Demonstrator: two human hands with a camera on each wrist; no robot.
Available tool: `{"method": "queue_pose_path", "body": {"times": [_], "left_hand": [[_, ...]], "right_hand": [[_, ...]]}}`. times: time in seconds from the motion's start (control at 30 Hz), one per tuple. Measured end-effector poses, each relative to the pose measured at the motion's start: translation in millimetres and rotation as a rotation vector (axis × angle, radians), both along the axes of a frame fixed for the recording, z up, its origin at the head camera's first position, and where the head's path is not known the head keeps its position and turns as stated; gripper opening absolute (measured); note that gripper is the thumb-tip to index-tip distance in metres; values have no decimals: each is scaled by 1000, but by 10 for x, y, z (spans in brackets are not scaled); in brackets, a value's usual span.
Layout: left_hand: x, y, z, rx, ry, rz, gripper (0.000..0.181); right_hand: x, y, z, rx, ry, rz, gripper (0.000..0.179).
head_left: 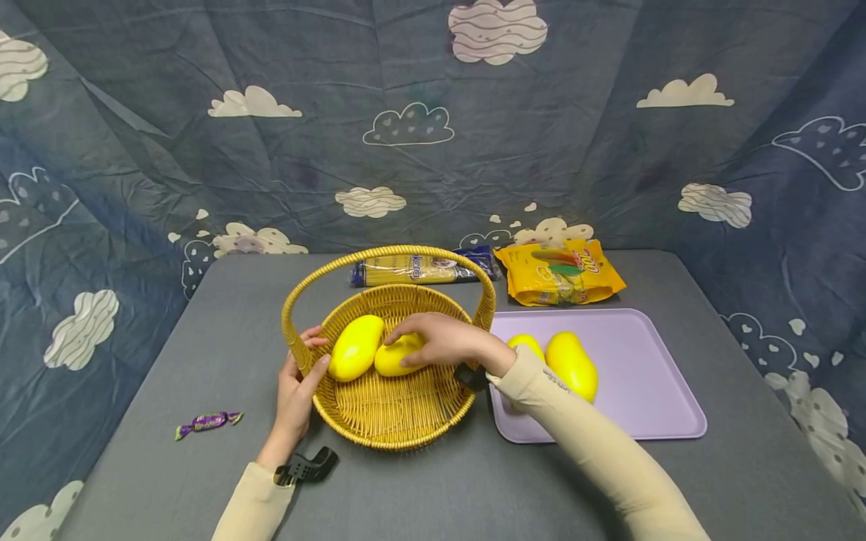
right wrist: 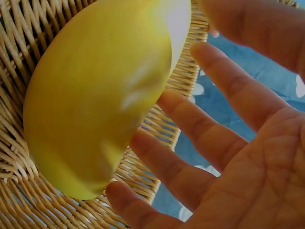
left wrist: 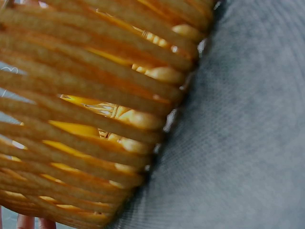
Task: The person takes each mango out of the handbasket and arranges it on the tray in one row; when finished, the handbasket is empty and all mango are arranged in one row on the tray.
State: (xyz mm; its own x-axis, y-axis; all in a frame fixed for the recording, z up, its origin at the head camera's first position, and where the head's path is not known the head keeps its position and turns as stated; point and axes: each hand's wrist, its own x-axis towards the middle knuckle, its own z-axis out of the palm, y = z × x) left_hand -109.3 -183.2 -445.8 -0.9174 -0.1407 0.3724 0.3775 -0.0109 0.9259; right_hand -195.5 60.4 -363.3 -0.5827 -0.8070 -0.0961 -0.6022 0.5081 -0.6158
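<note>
A yellow wicker basket (head_left: pixel 399 428) with a tall arched handle stands mid-table. My left hand (head_left: pixel 292 398) grips its left rim at the foot of the handle; in the left wrist view the wicker wall (left wrist: pixel 86 95) hides most of that hand. Inside the basket lies a yellow mango (head_left: pixel 356 348) on the left. Beside it is a second mango (head_left: pixel 399 356), partly covered by my right hand (head_left: pixel 449 342), which reaches in over the right rim. In the right wrist view, extended fingers (right wrist: pixel 195 124) have their tips along the edge of a mango (right wrist: pixel 95 100).
On the right, a lilac tray (head_left: pixel 649 376) holds mangoes (head_left: pixel 571 367), partly behind the right sleeve. Behind stand a pack of spaghetti (head_left: pixel 392 270) and a yellow printed bag (head_left: pixel 561 272). A purple wrapped candy (head_left: pixel 208 422) lies at left.
</note>
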Motion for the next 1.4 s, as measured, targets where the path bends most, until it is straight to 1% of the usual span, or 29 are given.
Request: {"method": "queue_pose_path", "body": {"times": [0.17, 0.33, 0.43, 0.57, 0.7, 0.87, 0.93, 1.07, 1.17, 1.27, 1.4], "left_hand": [[16, 7, 3, -1, -12, 5, 27], [9, 0, -14, -6, -17, 9, 26], [-28, -31, -89, 2, -15, 6, 26], [-82, -75, -210, 15, -9, 5, 27], [-96, -78, -246, 11, 11, 7, 27], [-92, -71, -221, 11, 10, 6, 26], [-75, -59, -175, 13, 7, 3, 26], [-24, -16, -46, 4, 6, 0, 26], [-4, 3, 3, 4, 6, 1, 26], [-17, -10, -19, 10, 1, 0, 26], [-78, -60, -155, 14, -2, 3, 26]], "right_hand": [[-17, -47, -34, 50, 0, -5, 39], [-28, -82, -47, 97, -17, -40, 48], [-41, -96, -58, 110, -32, -60, 54], [-65, -114, -91, 125, -30, -67, 58], [-75, -129, -114, 155, -20, -78, 60], [-81, -148, -130, 222, 17, -100, 62], [-87, -156, -138, 245, 36, -110, 62], [-103, -165, -154, 275, 56, -125, 61], [-108, -165, -158, 287, 61, -143, 61], [-106, -163, -156, 303, 63, -166, 60], [-100, -163, -158, 319, 64, -188, 59]]}}
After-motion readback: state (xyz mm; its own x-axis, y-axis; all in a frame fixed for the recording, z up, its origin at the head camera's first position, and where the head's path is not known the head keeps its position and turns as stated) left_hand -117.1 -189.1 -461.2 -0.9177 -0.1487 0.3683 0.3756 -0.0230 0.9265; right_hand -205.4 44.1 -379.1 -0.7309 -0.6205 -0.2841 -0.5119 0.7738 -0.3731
